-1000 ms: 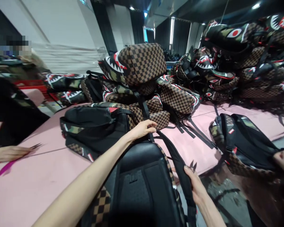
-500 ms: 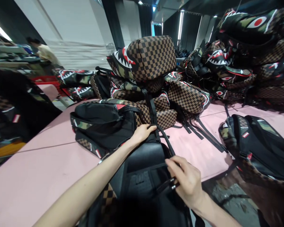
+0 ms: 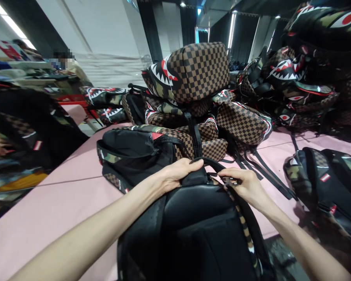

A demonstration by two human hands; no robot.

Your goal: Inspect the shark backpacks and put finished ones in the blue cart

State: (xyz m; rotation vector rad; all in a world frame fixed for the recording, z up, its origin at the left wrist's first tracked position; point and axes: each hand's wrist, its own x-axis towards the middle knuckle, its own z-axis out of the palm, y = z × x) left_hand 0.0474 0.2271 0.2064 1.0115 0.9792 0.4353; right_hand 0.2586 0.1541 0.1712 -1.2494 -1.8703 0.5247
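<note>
A black backpack point(image 3: 199, 234) with checkered trim stands in front of me at the table edge, its padded back toward me. My left hand point(image 3: 178, 171) is closed on the carry handle point(image 3: 197, 166) at its top. The thumb lies across the handle, and the other fingers are partly hidden. My right hand point(image 3: 245, 185) pinches a zipper pull point(image 3: 232, 180) with small shiny parts, beside the top right edge of the bag. Below that hand, the checkered edge runs down the bag's right side.
Another backpack point(image 3: 134, 152) lies just behind on the pink tabletop point(image 3: 61, 203). Checkered shark-face bags point(image 3: 207, 74) are heaped farther back, with a taller pile point(image 3: 292, 74) to the right. One more backpack point(image 3: 336, 183) lies at right. A person point(image 3: 67, 64) is at the far left.
My right hand has moved up and away to the bag's top, near my left hand. The bag's open compartment is now covered by its back panel. My left hand stays at the handle.
</note>
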